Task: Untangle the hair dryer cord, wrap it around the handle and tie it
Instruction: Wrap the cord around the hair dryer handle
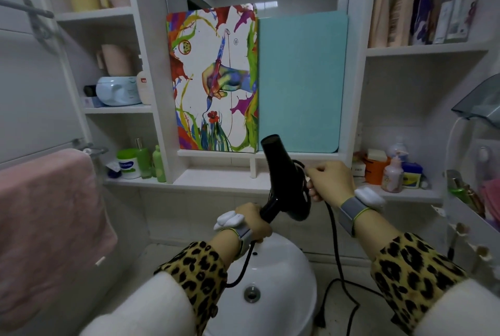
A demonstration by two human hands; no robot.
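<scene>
A black hair dryer [281, 170] is held up over the white sink [284, 268], nozzle pointing up and away. My left hand [255, 223] grips its handle from below. My right hand [328, 180] holds the black cord [336, 243] right beside the dryer's rear, where a loop or two of cord lies against the body. From my right hand the cord hangs down and trails in curves to the floor at lower right. Another stretch of cord [244, 265] drops from the handle under my left wrist.
Shelves with bottles and jars flank a mirror ledge [216, 176]; a painted board [213, 78] and a teal board [301, 81] lean there. A pink towel [46, 216] hangs at left. A rack [470, 211] with bottles juts out at right.
</scene>
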